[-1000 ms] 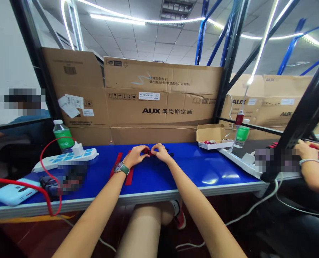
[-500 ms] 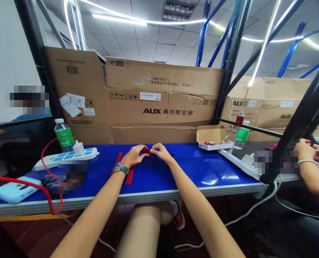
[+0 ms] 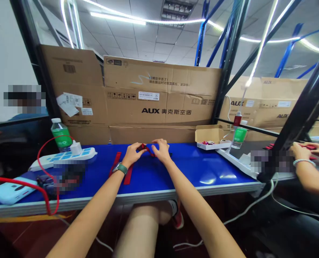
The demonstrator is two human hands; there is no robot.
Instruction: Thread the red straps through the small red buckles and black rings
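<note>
in front of the aux carton (image 3: 151, 111), our left hand (image 3: 131, 154) and right hand (image 3: 161, 150) hold a small red piece (image 3: 145, 147) lying sideways, fingers (image 3: 157, 143) clenched on it.

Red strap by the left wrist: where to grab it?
Pinch the end of the red strap nearest the table edge, coming from above on the near side. It lies flat and thin on the blue table, and that end looks clear of the left hand.
</note>
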